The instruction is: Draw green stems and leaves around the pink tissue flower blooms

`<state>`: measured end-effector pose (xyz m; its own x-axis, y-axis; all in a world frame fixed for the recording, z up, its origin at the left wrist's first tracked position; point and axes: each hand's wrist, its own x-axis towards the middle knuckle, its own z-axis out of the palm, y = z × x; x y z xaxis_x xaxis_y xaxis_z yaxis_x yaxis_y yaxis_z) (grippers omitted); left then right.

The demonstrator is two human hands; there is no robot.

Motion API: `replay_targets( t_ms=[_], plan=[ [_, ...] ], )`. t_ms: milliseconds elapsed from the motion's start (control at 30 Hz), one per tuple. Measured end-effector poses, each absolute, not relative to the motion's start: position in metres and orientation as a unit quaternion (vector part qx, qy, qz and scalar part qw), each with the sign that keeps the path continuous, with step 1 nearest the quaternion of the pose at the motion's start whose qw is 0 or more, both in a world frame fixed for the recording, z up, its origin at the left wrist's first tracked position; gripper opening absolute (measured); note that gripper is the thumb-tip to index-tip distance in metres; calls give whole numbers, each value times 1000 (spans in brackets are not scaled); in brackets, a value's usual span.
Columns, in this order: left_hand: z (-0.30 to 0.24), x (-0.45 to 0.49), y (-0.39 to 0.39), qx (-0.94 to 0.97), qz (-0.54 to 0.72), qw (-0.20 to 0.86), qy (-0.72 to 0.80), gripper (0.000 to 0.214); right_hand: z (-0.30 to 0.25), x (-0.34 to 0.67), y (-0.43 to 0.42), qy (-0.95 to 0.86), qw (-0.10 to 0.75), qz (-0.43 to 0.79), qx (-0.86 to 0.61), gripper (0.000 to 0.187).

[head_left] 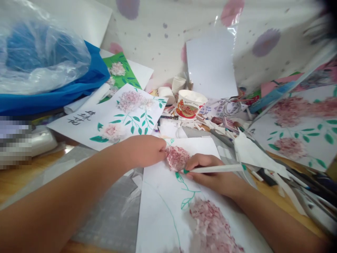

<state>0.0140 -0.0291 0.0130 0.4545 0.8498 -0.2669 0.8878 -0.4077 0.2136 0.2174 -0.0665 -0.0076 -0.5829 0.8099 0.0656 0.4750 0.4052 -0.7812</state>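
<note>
Green-tipped marker (pixel 218 169) gripped in right hand (pixel 210 177), tip set on white sheet (pixel 158 196); pink paper flower (pixel 177 157) held down by bunched left hand (pixel 143 151).

A clear plastic bag (pixel 39 52) is laid on a blue cloth (pixel 79 88) at the far left corner of the worktop. A finished flower picture (pixel 113 116) is placed just beside it, partly over a green card (pixel 129 79). A printed paper bowl (pixel 191 105) is set near the far edge.

Both forearms angle inward, left hand (pixel 143 151) curled with fingertips pressed down, right hand (pixel 213 178) pinching a pen (pixel 218 169).
</note>
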Motion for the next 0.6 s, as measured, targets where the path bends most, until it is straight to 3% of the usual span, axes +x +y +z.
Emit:
replay_targets(
  t_ms=[600],
  plan=[
    [13,15,-29,830,-78,165,527,28,-11,219,-65,-807,234,386,-380,7]
  ],
)
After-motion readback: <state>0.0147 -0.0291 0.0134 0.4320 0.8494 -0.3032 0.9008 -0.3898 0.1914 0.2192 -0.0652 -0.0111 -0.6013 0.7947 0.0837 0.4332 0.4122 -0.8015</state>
